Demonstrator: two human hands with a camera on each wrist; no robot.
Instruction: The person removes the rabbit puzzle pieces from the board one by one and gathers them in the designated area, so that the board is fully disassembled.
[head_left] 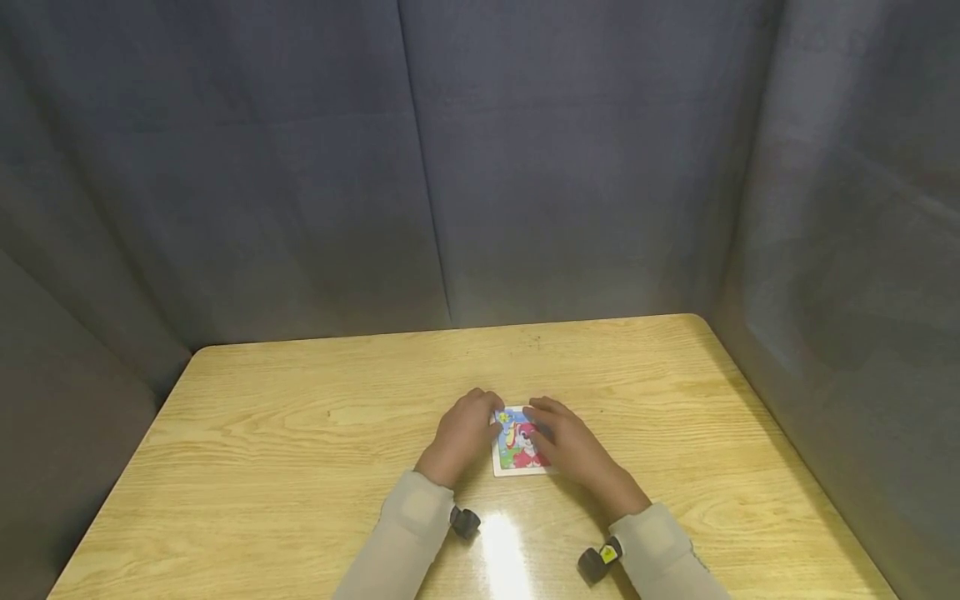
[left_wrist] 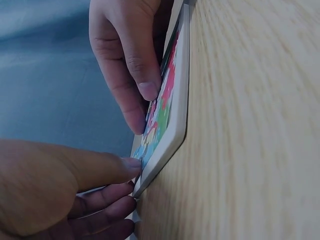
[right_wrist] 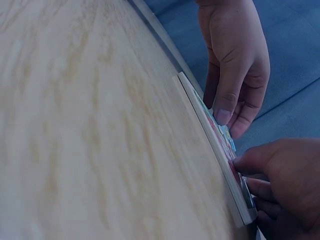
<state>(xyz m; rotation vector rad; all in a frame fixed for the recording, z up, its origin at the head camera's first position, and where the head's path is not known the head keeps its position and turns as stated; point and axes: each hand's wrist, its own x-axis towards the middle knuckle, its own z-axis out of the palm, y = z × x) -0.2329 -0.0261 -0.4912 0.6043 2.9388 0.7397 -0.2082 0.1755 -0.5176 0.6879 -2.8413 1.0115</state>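
Observation:
A small square cartoon picture puzzle (head_left: 517, 457) with a white border lies flat on the wooden table, showing a pink animal figure on blue and green. My left hand (head_left: 467, 429) holds its far left corner; in the left wrist view the thumb (left_wrist: 131, 164) lies on the picture and the other fingers curl beside the edge. Over the right part is my right hand (head_left: 573, 446). Its thumb (right_wrist: 245, 161) presses on the red area in the right wrist view, while the bent fingers lie partly hidden at the far side. Both hands cover parts of the picture.
The wooden table (head_left: 300, 450) has rounded far corners. Dark grey curtains (head_left: 300, 208) hang behind it and along both sides. A bright reflection lies on the tabletop between the forearms. Each wrist bears a small black camera (head_left: 465, 523).

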